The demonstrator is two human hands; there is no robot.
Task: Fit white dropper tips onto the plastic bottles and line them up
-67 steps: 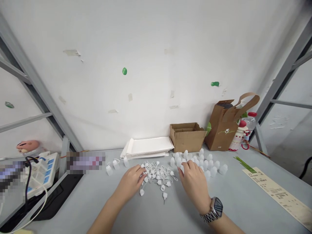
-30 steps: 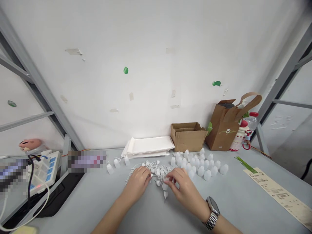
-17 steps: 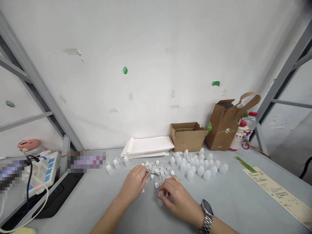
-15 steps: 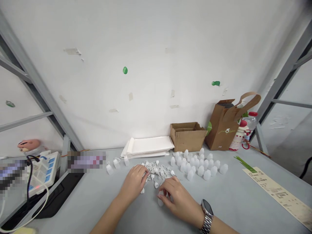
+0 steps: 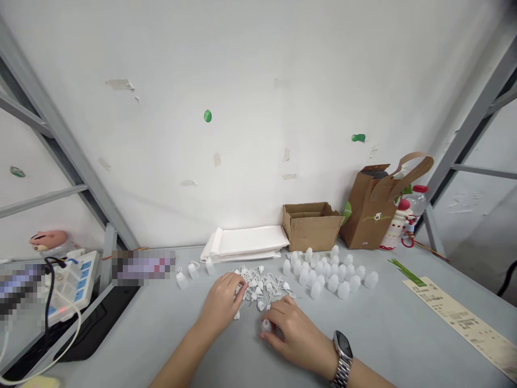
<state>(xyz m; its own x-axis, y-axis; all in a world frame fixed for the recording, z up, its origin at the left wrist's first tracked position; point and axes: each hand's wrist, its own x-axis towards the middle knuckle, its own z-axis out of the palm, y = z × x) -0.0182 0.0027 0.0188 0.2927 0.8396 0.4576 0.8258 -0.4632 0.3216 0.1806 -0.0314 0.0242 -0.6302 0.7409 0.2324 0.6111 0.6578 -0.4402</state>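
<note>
My right hand [image 5: 297, 334], a metal watch on its wrist, is curled around a small white bottle [image 5: 265, 325] that it holds down on the grey table [image 5: 396, 334]. My left hand [image 5: 221, 302] rests with fingers bent at the left edge of a heap of small white caps with loops [image 5: 262, 285]; what its fingertips pinch is hidden. A cluster of several white bottles [image 5: 329, 272] stands to the right of the heap. Three capped white bottles [image 5: 193, 274] stand in a row to the left.
Behind the heap lies a stack of white sheets [image 5: 244, 243] against the wall. A small open cardboard box [image 5: 311, 226], a brown paper bag [image 5: 374, 207] and a drink bottle [image 5: 414, 207] stand at the back right. A printed paper strip [image 5: 460, 323] lies right; a power strip [image 5: 67, 285] left.
My right hand left the bottle cluster, came toward me with one bottle and set it down in front of the heap. My left hand stayed at the heap's left edge.
</note>
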